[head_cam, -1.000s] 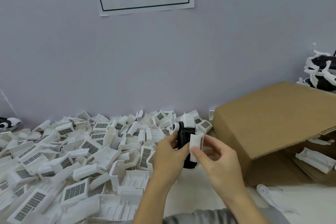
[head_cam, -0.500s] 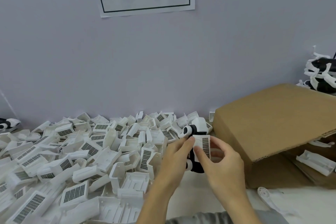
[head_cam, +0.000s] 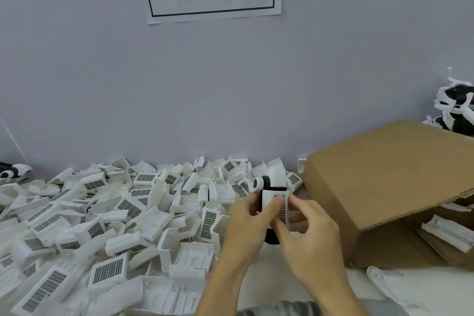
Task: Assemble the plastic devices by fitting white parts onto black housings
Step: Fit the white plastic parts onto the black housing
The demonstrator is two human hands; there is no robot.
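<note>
Black plastic housing (head_cam: 270, 235) held upright above the desk (head_cam: 423, 287), steadied by the left hand (head_cam: 247, 223) curled round its side. Right hand (head_cam: 307, 236) pinches the white grilled plastic cover (head_cam: 275, 206) flat against its front, apparently to seat it. Loose white parts (head_cam: 102, 226) heaped left; cardboard box (head_cam: 384, 187) right.

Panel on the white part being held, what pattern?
Dark grid of small cells on the white part, pinched by the right hand; head view.
</note>
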